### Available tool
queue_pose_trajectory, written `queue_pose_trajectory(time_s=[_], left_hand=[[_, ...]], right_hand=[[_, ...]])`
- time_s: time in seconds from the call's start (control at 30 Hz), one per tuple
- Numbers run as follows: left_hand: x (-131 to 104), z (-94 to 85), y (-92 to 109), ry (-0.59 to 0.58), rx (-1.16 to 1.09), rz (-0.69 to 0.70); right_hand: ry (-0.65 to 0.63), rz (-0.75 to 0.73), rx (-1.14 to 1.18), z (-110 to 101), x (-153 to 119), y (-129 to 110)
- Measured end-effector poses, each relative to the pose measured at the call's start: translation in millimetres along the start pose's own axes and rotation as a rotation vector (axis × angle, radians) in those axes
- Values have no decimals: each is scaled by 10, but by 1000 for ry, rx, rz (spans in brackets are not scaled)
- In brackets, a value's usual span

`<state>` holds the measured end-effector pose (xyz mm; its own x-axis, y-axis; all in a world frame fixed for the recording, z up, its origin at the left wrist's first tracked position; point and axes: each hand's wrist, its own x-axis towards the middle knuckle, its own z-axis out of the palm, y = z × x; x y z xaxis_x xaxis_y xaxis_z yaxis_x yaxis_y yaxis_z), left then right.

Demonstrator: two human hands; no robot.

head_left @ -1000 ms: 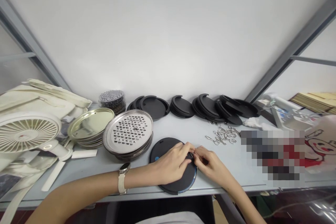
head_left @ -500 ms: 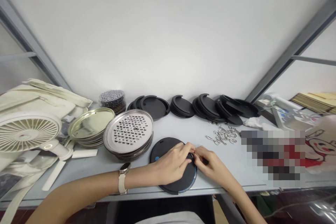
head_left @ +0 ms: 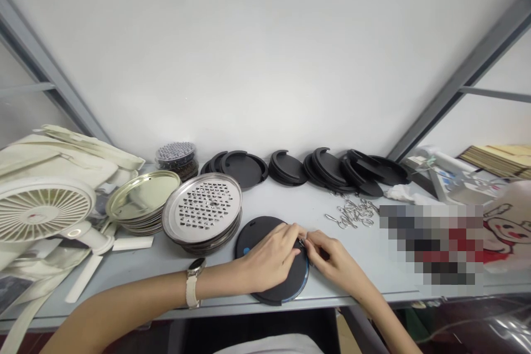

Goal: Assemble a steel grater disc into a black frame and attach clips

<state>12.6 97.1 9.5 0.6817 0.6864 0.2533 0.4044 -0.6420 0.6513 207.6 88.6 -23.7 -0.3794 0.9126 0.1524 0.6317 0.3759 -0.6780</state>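
Plainly, the table [head_left: 352, 274] is largest, pale grey-blue along the wall; well left of the black disc, which serves as landmark, stands a white fan [head_left: 45, 213], with a small reddish mark on its hub, too blurred to read; well right of the disc is a white printed sheet or bag [head_left: 508, 235] with a red-and-black cartoon figure, partly behind a pixelated patch; just left of the disc sits a stack of silvery perforated plates [head_left: 203, 209].

The black disc [head_left: 258, 232] itself lies flat at the table's near edge; it is matt and round, with a short slot near its far side, a blue strip along its near right rim and a step in the near edge; the left hand [head_left: 271, 257] reaches across it, fingers bent over its right side, though I cannot tell whether they grip; the right hand [head_left: 334, 260] is at the disc's right edge, thumb and forefinger pinched together on a small metal piece [head_left: 301, 242]; beyond the disc to the right lie loose silvery clasps [head_left: 354, 214]; smallest, a blue spot [head_left: 246, 251] shows on the disc's left side.
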Motion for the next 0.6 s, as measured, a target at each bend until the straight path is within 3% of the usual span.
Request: queue_pose_trajectory(time_s=[0.6], left_hand=[[13,-28,43,-53,145,-14]], right_hand=[[-37,-23,-4,-3,8,-25]])
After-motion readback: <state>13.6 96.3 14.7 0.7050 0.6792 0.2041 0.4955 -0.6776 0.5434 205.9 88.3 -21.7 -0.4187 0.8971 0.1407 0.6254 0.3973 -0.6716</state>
